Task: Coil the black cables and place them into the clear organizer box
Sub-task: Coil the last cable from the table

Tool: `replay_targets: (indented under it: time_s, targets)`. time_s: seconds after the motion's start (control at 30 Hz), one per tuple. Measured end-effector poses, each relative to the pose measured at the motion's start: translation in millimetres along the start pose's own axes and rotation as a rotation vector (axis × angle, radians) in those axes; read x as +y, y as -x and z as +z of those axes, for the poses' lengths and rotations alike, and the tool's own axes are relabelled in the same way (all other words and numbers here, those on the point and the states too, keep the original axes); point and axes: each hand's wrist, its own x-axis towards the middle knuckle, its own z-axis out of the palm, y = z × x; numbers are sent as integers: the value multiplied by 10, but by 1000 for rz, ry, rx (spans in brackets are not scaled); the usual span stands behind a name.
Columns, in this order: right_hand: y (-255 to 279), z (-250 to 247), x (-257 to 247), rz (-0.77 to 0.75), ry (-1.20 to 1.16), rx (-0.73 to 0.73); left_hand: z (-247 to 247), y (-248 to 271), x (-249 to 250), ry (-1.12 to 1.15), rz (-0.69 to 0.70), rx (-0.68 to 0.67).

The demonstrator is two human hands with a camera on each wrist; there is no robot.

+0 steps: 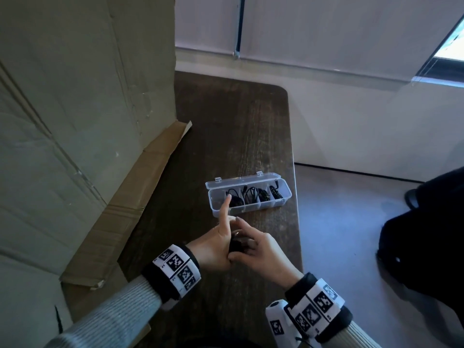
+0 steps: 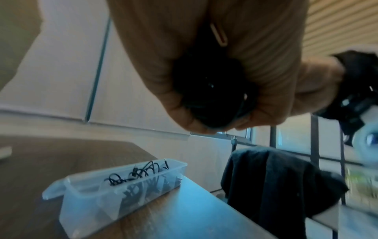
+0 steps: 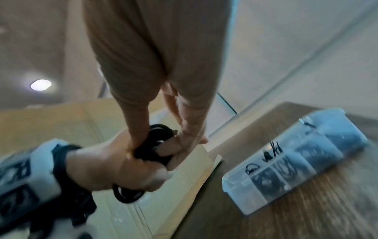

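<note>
Both hands work a black cable (image 3: 152,145) into a coil above the table (image 1: 251,126): the left hand (image 1: 213,249) grips the bundle, the right hand (image 1: 261,254) pinches its loops. The clear box (image 1: 251,208) just beyond holds several coiled cables (image 1: 252,194); its leftmost compartment looks unfilled.

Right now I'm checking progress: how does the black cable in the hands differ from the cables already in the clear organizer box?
The held cable is off the table, gripped by the left hand and the right hand; the boxed cables lie untouched in compartments of the organizer box. The held cable is a tight bundle; the boxed cables sit in looser loops, with ends sticking up. All are black.
</note>
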Motion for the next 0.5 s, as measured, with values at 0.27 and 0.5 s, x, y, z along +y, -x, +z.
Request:
replay_targets:
  time_s: [0.27, 0.5]
  targets:
    - [35, 26, -16, -237, 154, 56, -50, 73, 116, 73, -26, -124]
    - [34, -9, 101, -142, 99, 191, -125, 33, 60, -85, -161, -161]
